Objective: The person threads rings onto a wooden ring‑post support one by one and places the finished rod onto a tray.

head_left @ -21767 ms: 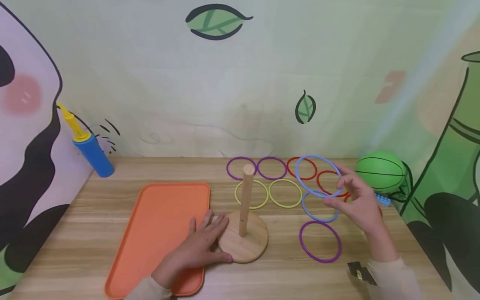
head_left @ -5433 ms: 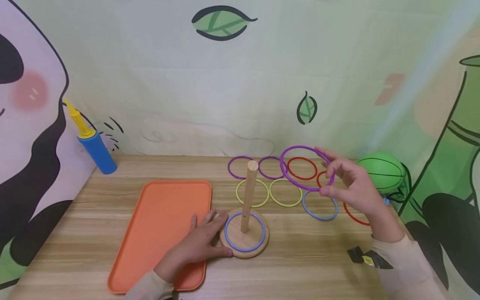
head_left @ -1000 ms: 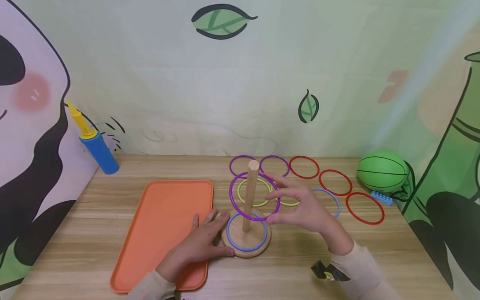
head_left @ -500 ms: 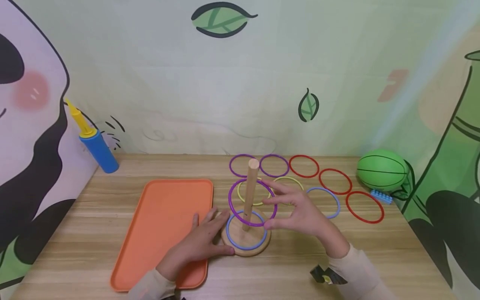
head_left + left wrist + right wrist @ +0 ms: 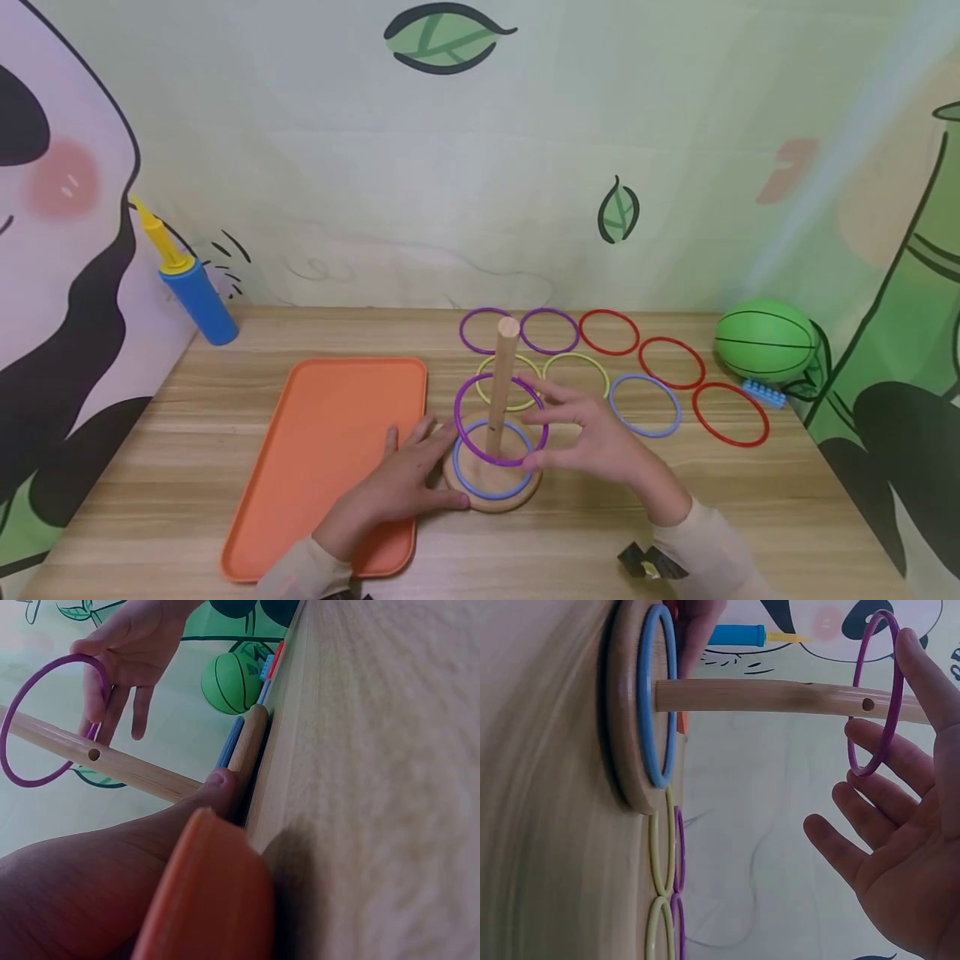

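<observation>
A round wooden base (image 5: 474, 468) carries an upright peg (image 5: 500, 392). One blue ring (image 5: 491, 497) lies flat on the base around the peg. My right hand (image 5: 600, 433) pinches a purple ring (image 5: 898, 682) at its right side between thumb and fingertips. That ring is around the peg, tilted, well above the base near a small hole in the wood, as the right wrist view shows. My left hand (image 5: 401, 483) rests at the base's left edge, fingers straight and spread, with its thumb (image 5: 217, 778) on the base's rim. Its wrist lies over the orange tray (image 5: 337, 433).
Several loose rings lie behind and right of the stand: purple (image 5: 549, 310), yellow (image 5: 576, 354), red (image 5: 738, 445) and blue (image 5: 654, 435). At the right stand a green ball (image 5: 765, 342) and a blue toy brick (image 5: 763, 393). A blue-and-yellow hand pump (image 5: 198, 304) stands back left.
Earlier, the blue ring came onto the base and the purple ring was picked up from the table. Over the last second my right hand has lowered the purple ring along the peg. My left hand stays put.
</observation>
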Motion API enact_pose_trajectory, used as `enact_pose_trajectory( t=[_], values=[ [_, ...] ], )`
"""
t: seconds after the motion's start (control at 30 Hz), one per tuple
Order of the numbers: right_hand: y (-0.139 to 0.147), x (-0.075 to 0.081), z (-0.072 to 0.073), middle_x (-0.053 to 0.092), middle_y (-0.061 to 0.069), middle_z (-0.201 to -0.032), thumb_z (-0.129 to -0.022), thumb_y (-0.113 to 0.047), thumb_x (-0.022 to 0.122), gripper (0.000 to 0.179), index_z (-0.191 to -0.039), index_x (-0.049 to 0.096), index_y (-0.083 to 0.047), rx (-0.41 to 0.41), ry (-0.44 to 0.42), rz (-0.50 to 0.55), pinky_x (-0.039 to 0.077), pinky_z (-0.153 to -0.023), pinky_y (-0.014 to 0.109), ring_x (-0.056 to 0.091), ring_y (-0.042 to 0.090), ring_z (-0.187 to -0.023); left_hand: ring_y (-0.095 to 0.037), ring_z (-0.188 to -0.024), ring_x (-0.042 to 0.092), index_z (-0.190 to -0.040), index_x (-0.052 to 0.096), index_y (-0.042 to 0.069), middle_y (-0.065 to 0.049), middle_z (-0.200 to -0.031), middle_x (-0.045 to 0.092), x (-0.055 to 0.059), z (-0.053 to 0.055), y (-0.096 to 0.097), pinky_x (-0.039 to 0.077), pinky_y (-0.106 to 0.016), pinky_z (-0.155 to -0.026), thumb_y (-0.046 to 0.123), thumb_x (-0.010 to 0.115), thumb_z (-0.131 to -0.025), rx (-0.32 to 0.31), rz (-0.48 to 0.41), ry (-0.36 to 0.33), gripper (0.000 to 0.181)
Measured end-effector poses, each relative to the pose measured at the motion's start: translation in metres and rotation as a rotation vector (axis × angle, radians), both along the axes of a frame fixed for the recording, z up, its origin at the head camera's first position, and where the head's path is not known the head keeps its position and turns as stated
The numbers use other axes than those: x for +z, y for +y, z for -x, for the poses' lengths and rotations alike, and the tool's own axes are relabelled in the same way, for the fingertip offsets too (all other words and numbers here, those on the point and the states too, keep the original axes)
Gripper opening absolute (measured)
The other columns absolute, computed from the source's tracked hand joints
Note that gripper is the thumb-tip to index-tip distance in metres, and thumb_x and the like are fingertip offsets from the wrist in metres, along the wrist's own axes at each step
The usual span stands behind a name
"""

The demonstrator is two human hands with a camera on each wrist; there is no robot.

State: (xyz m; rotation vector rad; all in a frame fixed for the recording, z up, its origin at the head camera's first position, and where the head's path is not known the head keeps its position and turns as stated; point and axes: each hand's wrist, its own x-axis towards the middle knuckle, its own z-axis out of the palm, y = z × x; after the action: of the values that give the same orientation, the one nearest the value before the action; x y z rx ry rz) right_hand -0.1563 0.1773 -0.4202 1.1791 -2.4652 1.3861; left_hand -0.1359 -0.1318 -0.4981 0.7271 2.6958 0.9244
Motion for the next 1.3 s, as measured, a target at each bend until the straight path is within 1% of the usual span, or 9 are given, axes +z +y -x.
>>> enact_pose_trajectory(
  t=[0.13, 0.23, 0.5, 0.67, 0.77, 0.9, 1.07, 1.3],
  values=[
    [-0.001, -0.004, -0.002, 0.055, 0.014, -0.155, -0.073, -0.016, 0.098, 0.047, -0.115, 0.081, -0.001, -0.016, -0.042, -0.027, 0.041, -0.115, 0.059, 0.053, 0.041, -0.141, -0.040, -0.162, 0.005, -0.167, 0.031, 0.012, -0.012, -0.169, 0.034, 0.000, 0.000, 0.000, -0.018, -0.073, -0.117, 0.061, 0.081, -0.085, 0.000, 0.000, 0.000, 0.108],
    [-0.001, -0.008, -0.003, 0.055, 0.015, -0.155, -0.074, -0.018, 0.098, 0.048, -0.115, 0.081, -0.001, -0.017, -0.053, -0.045, 0.040, -0.115, 0.062, 0.053, 0.042, -0.141, -0.041, -0.161, 0.006, -0.167, 0.030, 0.013, -0.013, -0.168, 0.035, 0.001, 0.000, 0.000, -0.018, -0.074, -0.117, 0.061, 0.082, -0.085, -0.002, -0.003, 0.001, 0.108],
    [-0.002, -0.018, -0.002, 0.054, 0.019, -0.155, -0.075, -0.018, 0.097, 0.048, -0.114, 0.080, 0.004, 0.009, -0.077, -0.057, 0.039, -0.116, 0.059, 0.052, 0.041, -0.142, -0.042, -0.161, 0.006, -0.168, 0.030, 0.015, -0.013, -0.167, 0.037, 0.002, -0.001, 0.000, -0.018, -0.074, -0.117, 0.059, 0.083, -0.085, 0.001, -0.008, -0.004, 0.107],
    [-0.002, -0.023, -0.002, 0.053, 0.016, -0.156, -0.077, -0.020, 0.097, 0.049, -0.116, 0.079, 0.005, 0.002, -0.114, -0.079, 0.037, -0.117, 0.059, 0.050, 0.040, -0.143, -0.042, -0.161, 0.006, -0.168, 0.029, 0.016, -0.013, -0.167, 0.037, 0.001, -0.001, 0.000, -0.018, -0.074, -0.117, 0.060, 0.082, -0.085, 0.002, -0.004, 0.000, 0.108],
    [-0.002, -0.026, -0.003, 0.053, 0.015, -0.157, -0.077, -0.020, 0.096, 0.050, -0.116, 0.079, 0.004, -0.001, -0.122, -0.090, 0.037, -0.118, 0.058, 0.050, 0.041, -0.143, -0.042, -0.161, 0.006, -0.168, 0.030, 0.015, -0.013, -0.167, 0.037, 0.001, -0.001, 0.000, -0.017, -0.074, -0.117, 0.061, 0.082, -0.085, 0.002, -0.001, 0.002, 0.108],
    [-0.002, -0.030, -0.002, 0.053, 0.015, -0.157, -0.076, -0.022, 0.097, 0.050, -0.115, 0.079, 0.004, 0.003, -0.112, -0.093, 0.037, -0.118, 0.056, 0.051, 0.040, -0.143, -0.041, -0.161, 0.006, -0.168, 0.030, 0.015, -0.011, -0.168, 0.037, 0.001, -0.001, 0.000, -0.017, -0.074, -0.117, 0.061, 0.081, -0.085, 0.003, -0.001, 0.001, 0.108],
    [-0.002, -0.036, 0.002, 0.055, 0.016, -0.155, -0.076, -0.024, 0.097, 0.048, -0.113, 0.080, 0.002, 0.012, -0.072, -0.114, 0.039, -0.118, 0.055, 0.054, 0.040, -0.140, -0.041, -0.161, 0.007, -0.168, 0.027, 0.017, -0.008, -0.168, 0.037, 0.000, -0.001, -0.001, -0.017, -0.074, -0.117, 0.061, 0.082, -0.085, 0.007, -0.010, 0.002, 0.109],
    [-0.001, -0.041, 0.004, 0.056, 0.017, -0.154, -0.074, -0.027, 0.098, 0.049, -0.111, 0.081, 0.000, 0.001, -0.056, -0.153, 0.040, -0.117, 0.055, 0.056, 0.038, -0.139, -0.041, -0.161, 0.008, -0.169, 0.027, 0.016, -0.008, -0.169, 0.036, -0.001, 0.000, -0.001, -0.017, -0.074, -0.117, 0.062, 0.081, -0.085, 0.006, -0.011, 0.008, 0.110]
  ],
)
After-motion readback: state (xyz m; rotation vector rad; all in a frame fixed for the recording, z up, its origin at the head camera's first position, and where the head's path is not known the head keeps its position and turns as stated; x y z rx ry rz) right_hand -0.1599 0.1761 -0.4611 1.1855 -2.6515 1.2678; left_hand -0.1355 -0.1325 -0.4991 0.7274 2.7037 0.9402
